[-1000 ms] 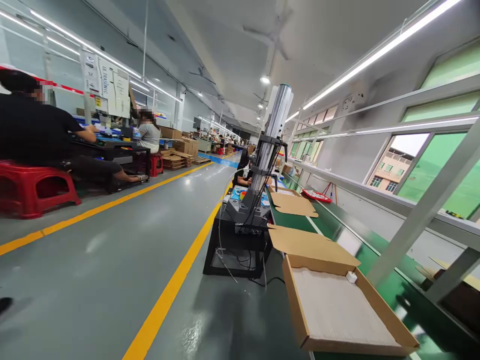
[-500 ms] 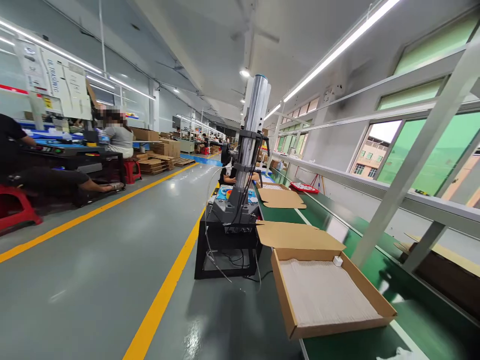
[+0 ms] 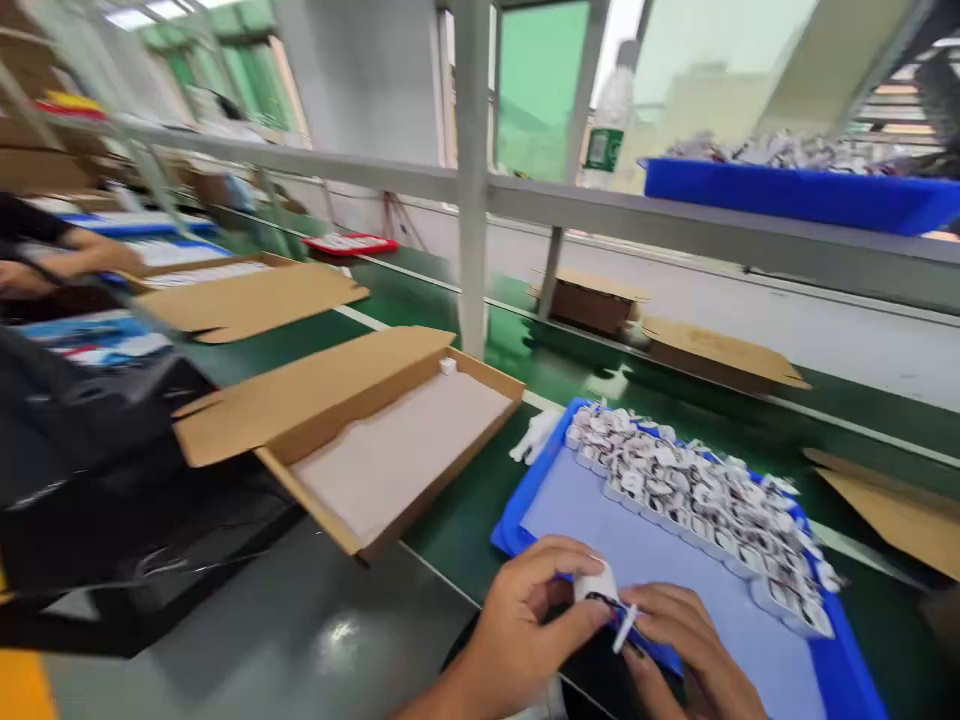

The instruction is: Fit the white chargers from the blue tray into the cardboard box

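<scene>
In the lower middle, my left hand (image 3: 525, 620) grips a small white plastic housing (image 3: 597, 580) between thumb and fingers. Dark wires show at the housing's open side. Close beside it, my right hand (image 3: 686, 640) pinches a thin white plastic piece (image 3: 625, 630), seen edge-on, near those wires; whether the wires join the two parts is blurred. Both hands are over the near edge of a blue tray (image 3: 851, 655). Rows of similar white housings with wires (image 3: 697, 490) fill the tray's far side, and a pale sheet (image 3: 600, 510) lines its bottom.
Left of the tray lies an open cardboard box (image 3: 457, 470) with a pale liner and one white part (image 3: 448, 366). A white glove-like item (image 3: 535, 436) is between them. A post (image 3: 472, 180) and shelf carry a bottle (image 3: 604, 140) and another blue tray (image 3: 795, 195). A co-worker's arm (image 3: 90, 250) is at left.
The view has swung right and down, from the aisle and machine to the green bench. My hands, the white parts and the blue tray have come into view; the box has shifted left.
</scene>
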`<action>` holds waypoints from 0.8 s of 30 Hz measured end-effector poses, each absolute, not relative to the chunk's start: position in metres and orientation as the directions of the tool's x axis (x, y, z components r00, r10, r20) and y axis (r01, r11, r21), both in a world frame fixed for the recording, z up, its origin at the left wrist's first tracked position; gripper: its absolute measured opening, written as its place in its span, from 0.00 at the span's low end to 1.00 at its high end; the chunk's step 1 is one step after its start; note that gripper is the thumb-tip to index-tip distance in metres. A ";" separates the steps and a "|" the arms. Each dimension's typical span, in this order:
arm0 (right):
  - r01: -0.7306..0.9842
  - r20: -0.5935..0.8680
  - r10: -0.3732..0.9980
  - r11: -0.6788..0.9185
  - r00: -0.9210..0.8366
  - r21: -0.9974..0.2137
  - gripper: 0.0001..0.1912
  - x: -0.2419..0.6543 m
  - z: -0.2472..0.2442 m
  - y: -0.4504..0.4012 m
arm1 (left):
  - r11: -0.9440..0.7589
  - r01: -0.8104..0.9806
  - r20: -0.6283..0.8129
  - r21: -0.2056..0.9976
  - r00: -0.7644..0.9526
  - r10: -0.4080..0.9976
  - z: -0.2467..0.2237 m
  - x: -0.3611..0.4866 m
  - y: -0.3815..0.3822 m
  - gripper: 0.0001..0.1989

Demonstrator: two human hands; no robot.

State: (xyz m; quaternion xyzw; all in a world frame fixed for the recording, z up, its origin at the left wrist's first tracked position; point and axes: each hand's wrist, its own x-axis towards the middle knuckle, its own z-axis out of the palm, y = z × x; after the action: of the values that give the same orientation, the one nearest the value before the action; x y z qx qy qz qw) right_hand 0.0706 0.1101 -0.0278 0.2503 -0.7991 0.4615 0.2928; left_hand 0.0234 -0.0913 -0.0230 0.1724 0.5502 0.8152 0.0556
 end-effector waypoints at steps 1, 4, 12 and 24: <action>-0.664 0.702 -0.118 0.462 -0.703 -0.587 0.24 0.071 -0.026 0.106 | -0.389 0.100 0.224 0.916 -0.931 0.289 -0.021 0.022 -0.093 0.10; -0.666 0.715 -0.126 0.501 -0.688 -0.553 0.25 0.070 -0.021 0.098 | -0.351 0.108 0.221 0.930 -0.928 0.301 -0.021 0.018 -0.093 0.08; -0.655 0.731 -0.268 0.689 -0.627 -0.310 0.18 0.071 -0.029 0.106 | -0.324 0.183 0.279 0.928 -0.919 0.278 -0.029 0.006 -0.076 0.10; -0.510 0.596 -0.197 0.751 -0.779 -0.419 0.15 0.066 -0.030 0.116 | -0.218 0.019 0.134 0.976 -0.841 0.524 -0.027 -0.022 -0.080 0.13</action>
State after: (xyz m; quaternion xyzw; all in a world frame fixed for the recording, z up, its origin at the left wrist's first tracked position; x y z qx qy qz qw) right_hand 0.0655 0.1164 -0.0296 0.1972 -0.8966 0.2924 0.2678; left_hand -0.0216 -0.0796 -0.0271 0.2256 0.6019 0.7471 0.1690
